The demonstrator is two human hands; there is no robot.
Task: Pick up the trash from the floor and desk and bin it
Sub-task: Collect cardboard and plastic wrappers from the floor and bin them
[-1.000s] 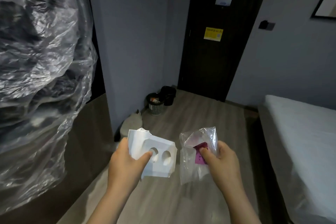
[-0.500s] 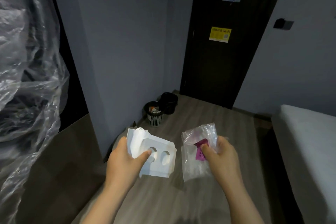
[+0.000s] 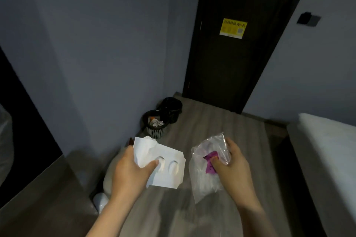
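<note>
Dark door (image 3: 231, 67) bears a yellow "Wi-Fi" sticker (image 3: 233, 28). Left grip (image 3: 133, 169) pinches white card (image 3: 169, 179) with two oval holes; right grip (image 3: 231, 165) pinches crinkly clear bag (image 3: 204, 184).

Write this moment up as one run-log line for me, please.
left hand: holds white card tray | right hand: holds clear plastic bag | bin: ahead on floor by wall | trash: not yet binned

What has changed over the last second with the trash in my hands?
The view has advanced toward the mesh bin, now nearer; the crinkled plastic sheet has slid almost out at left. Unchanged: left hand grips the white cutout card, right hand pinches the clear bag.
</note>
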